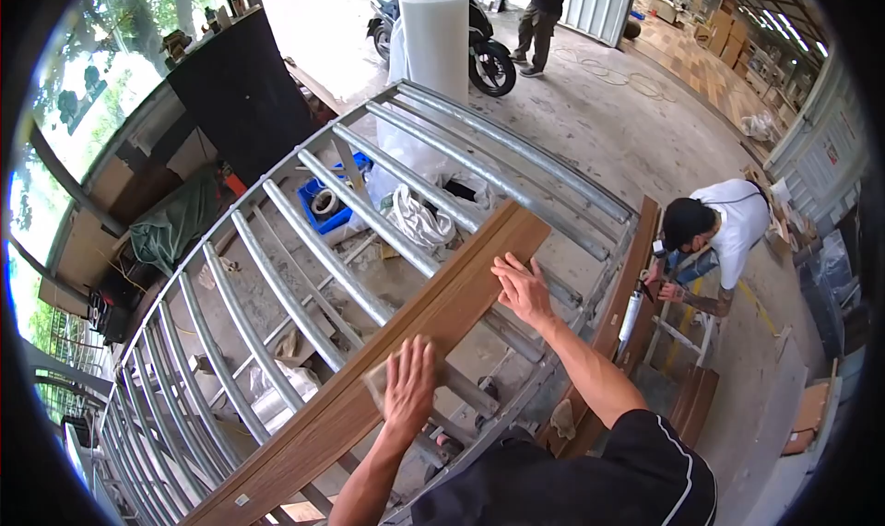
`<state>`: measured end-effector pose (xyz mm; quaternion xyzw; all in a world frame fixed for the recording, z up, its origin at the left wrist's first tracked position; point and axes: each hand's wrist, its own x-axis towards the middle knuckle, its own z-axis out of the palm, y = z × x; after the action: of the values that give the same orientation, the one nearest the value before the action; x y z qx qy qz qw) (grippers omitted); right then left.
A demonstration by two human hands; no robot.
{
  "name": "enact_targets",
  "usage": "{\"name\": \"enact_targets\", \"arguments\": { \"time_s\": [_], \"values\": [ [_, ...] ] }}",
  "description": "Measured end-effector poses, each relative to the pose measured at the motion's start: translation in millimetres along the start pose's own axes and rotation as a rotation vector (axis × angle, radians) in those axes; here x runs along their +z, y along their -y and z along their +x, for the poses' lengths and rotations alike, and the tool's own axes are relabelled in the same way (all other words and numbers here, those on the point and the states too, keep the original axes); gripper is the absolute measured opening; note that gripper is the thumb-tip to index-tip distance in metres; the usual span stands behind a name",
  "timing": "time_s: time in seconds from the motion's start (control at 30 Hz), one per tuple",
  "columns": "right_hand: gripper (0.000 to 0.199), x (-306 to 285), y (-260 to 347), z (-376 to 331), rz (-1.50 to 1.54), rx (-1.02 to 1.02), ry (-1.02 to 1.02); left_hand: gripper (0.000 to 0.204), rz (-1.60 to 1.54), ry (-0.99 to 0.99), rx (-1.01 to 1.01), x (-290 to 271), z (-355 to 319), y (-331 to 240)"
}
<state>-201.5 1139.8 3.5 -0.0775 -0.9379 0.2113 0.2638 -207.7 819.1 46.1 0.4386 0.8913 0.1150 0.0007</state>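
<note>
A long brown wood-grain board [318, 411] lies slantwise across a rack of round metal bars [318, 240]. My left hand [410, 388] presses a flat beige pad [375, 380], perhaps a folded cloth, against the board's face. Most of that pad is hidden under the fingers and palm. Further up the board, near its far end, my right hand [524, 293] rests on the edge with fingers stretched out and nothing in it.
At right a co-worker in a white shirt [737, 217] bends over another brown board [636, 277], beside a sealant tube [630, 316]. Under the rack sit a blue crate [318, 217] and white cloth [417, 217]. Beyond stand a white roll [435, 47], a motorcycle [493, 65] and another person [537, 19].
</note>
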Motion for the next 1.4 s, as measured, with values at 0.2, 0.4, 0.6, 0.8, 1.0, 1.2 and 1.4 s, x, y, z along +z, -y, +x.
{"name": "enact_targets", "arguments": {
  "time_s": [0.2,0.4,0.6,0.8,1.0,1.2,1.4],
  "values": [
    [0.027,1.6,-70.6,24.7,0.307,0.094,-0.212,0.059,0.093,0.076,-0.097,-11.0,-77.9,35.7],
    [0.035,6.6,-151.6,49.7,0.593,0.525,-0.277,0.067,0.104,0.068,-0.09,1.0,-77.5,34.8],
    [0.039,20.6,-153.6,36.1,0.462,0.37,-0.336,0.067,0.064,0.08,-0.059,0.3,-6.5,4.5],
    [0.059,13.9,-142.0,41.3,0.616,0.546,-0.318,0.074,0.0,0.105,0.005,25.5,112.4,-45.7],
    [0.068,7.9,-143.4,39.1,0.973,0.658,-0.255,0.073,-0.008,-0.092,0.197,63.0,260.1,-105.7],
    [0.06,16.6,-140.7,32.4,1.464,0.68,-0.4,0.062,-0.08,-0.139,0.222,101.3,350.2,-145.0],
    [0.058,17.4,-136.5,32.3,1.093,0.655,-0.41,0.065,-0.075,-0.108,0.173,99.9,329.5,-142.6]
  ]
}}
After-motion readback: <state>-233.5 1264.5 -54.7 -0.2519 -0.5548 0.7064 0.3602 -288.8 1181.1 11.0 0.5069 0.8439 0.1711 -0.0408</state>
